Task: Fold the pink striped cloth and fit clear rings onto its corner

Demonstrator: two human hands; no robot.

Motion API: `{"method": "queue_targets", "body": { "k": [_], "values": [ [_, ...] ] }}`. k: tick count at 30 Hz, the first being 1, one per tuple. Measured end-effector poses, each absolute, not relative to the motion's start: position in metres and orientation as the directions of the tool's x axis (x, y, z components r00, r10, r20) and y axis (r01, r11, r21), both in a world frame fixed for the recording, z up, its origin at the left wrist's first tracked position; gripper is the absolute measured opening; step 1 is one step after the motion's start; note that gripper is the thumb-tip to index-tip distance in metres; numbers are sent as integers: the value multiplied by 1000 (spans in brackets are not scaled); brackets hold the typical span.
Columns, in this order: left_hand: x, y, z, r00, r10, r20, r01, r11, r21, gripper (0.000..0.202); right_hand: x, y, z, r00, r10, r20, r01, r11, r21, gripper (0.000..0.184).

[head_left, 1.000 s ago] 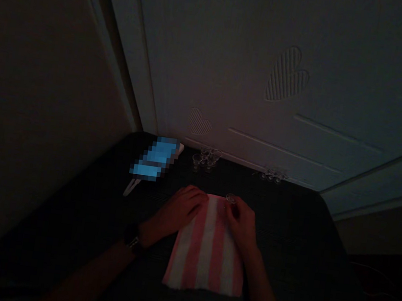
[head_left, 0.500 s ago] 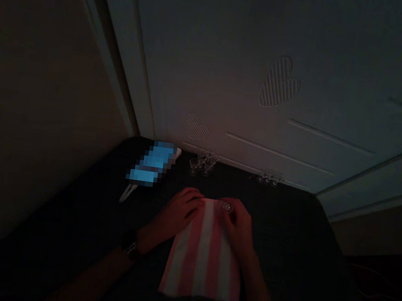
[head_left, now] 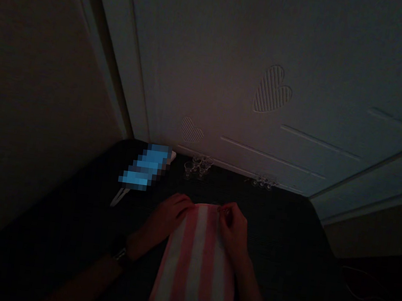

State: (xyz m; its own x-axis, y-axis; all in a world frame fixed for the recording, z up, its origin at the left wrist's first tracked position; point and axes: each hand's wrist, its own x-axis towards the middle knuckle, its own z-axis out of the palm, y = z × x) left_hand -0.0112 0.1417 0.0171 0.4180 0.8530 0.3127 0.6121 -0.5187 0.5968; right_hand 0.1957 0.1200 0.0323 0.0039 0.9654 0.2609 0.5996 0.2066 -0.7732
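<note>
A pink-and-white striped towel (head_left: 196, 258) lies flat on the dark tabletop, between my forearms. At its far left corner my left hand (head_left: 172, 213) is closed on the cloth with bent fingers; a dark watch is on that wrist. My right hand (head_left: 235, 229) is at the far right corner, thumb and fingers pinched together. Between them is a small clear glass, mostly hidden by the fingers and dim light. Beyond my hands stands a cluster of small clear stemmed glasses (head_left: 198, 167).
More small clear glass pieces (head_left: 264, 182) sit farther right, by the pale panel with raised hearts (head_left: 273, 91). A lit, blurred screen (head_left: 145, 167) with a white strap lies at the back left. The dark tabletop (head_left: 283, 260) meets a wall at left.
The view has shifted slightly, moving the scene a little left and down. My right hand has turned, and its fingers now cover the small glass that showed plainly before. My left hand stays at its corner.
</note>
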Motion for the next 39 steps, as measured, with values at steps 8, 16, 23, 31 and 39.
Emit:
{"method": "queue_targets", "body": {
  "k": [8, 16, 23, 31, 39],
  "values": [
    [-11, 141, 19, 355, 878, 320, 641, -478, 601, 19, 198, 123, 32, 65, 982, 180, 566, 112, -817, 17],
    [-13, 142, 21, 322, 889, 327, 650, -458, 606, 18, 195, 121, 32, -136, 976, 167, 536, 215, -816, 13],
    [-14, 143, 20, 322, 886, 334, 653, -463, 600, 18, 200, 125, 31, 41, 981, 190, 610, 126, -782, 14],
    [-11, 141, 28, 258, 907, 332, 614, -419, 669, 16, 199, 121, 34, 0, 975, 224, 619, 176, -765, 12],
    [-10, 142, 30, 209, 956, 207, 442, -281, 852, 15, 188, 116, 37, -216, 924, 314, 593, 380, -710, 15]
  ]
}}
